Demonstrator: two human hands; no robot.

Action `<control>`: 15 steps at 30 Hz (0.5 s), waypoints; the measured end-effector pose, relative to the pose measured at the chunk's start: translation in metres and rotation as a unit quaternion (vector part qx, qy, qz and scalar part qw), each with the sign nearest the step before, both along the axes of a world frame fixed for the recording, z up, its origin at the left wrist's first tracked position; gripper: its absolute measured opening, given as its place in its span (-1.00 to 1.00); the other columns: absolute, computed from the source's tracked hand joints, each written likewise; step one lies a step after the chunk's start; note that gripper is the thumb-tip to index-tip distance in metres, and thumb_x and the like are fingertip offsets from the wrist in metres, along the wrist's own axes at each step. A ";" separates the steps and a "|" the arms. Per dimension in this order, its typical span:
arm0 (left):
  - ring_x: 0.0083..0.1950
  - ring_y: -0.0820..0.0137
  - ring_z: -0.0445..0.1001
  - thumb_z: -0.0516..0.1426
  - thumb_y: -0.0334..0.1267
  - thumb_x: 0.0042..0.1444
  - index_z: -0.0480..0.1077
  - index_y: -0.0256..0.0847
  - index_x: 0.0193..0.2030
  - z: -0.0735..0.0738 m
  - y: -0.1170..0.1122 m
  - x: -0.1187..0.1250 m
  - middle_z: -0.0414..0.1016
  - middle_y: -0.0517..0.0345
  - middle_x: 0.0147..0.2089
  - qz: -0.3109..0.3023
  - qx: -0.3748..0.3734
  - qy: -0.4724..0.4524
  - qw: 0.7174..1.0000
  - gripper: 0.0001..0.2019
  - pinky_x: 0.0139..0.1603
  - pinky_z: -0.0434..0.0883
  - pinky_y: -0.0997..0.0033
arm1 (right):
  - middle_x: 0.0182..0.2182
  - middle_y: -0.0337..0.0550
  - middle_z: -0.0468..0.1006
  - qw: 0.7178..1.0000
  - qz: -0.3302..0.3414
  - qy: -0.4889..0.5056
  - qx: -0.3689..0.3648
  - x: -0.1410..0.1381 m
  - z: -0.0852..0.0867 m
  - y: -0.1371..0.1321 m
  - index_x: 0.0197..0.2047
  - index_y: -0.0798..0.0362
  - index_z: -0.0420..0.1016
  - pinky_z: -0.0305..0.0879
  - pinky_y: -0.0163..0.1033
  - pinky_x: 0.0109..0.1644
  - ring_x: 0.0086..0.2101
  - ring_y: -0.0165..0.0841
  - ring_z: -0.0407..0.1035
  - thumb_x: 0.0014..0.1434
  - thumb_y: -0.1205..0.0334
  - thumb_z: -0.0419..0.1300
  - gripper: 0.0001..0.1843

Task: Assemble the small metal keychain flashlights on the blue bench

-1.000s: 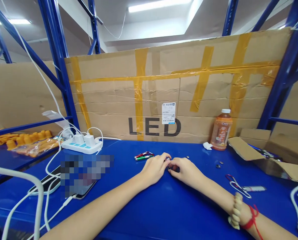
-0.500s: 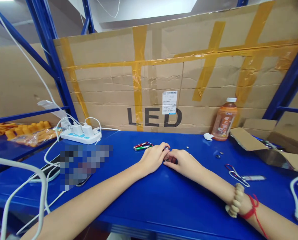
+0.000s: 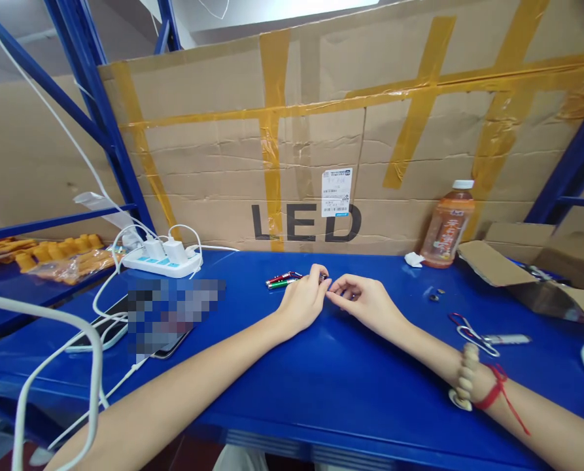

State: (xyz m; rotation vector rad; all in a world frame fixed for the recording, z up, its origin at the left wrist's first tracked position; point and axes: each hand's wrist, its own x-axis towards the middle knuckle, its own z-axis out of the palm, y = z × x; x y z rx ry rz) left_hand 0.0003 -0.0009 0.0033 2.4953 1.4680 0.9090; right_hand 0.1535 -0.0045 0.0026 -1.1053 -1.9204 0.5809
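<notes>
Over the middle of the blue tabletop, my left hand (image 3: 305,296) is closed with its fingers curled around a small object whose kind I cannot make out. Close beside it, my right hand (image 3: 365,299) has thumb and forefinger drawn together in a pinch near the left fingertips. Whatever those fingers hold is too small or hidden to name. Just left of my left hand lie a green metal pen-shaped tube (image 3: 278,284) and a red one (image 3: 280,277). Two tiny dark pieces (image 3: 433,297) rest farther right. A silver pen-shaped tube (image 3: 510,339) with a cord loop lies by my right forearm.
A bottle of orange drink (image 3: 447,226), crumpled tissue (image 3: 413,260) and an open cardboard box (image 3: 532,288) stand at the right. At left are a white power strip (image 3: 161,263), cables and phones (image 3: 110,320). A large cardboard sheet (image 3: 213,176) closes off the back.
My hands have drawn slightly apart, with a gap now between their fingers. The small round piece that lay beyond my right hand no longer shows. The camera view has shifted a little.
</notes>
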 end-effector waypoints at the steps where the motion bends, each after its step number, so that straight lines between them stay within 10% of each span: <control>1: -0.24 0.32 0.48 -0.18 -0.24 0.26 0.10 -0.15 -0.06 0.000 0.000 0.000 0.45 0.14 -0.27 0.004 0.000 -0.006 1.000 -0.83 -0.28 0.35 0.38 | -0.52 -0.20 0.50 1.000 0.002 0.018 -0.016 0.000 0.000 0.001 -0.39 0.10 0.42 0.33 -0.33 -0.47 -0.57 -0.45 0.35 0.01 0.06 0.17 -0.75; 15: -0.22 0.35 0.43 -0.04 -0.16 0.21 0.24 -0.16 -0.17 -0.001 0.001 0.000 0.46 0.16 -0.28 -0.016 0.031 0.018 0.999 -0.84 -0.23 0.33 0.39 | -0.58 -0.22 0.45 0.965 -0.027 0.233 -0.116 0.000 0.002 0.007 -0.39 0.17 0.45 0.29 -0.43 -0.61 -0.60 -0.52 0.31 -0.15 0.00 0.29 -0.62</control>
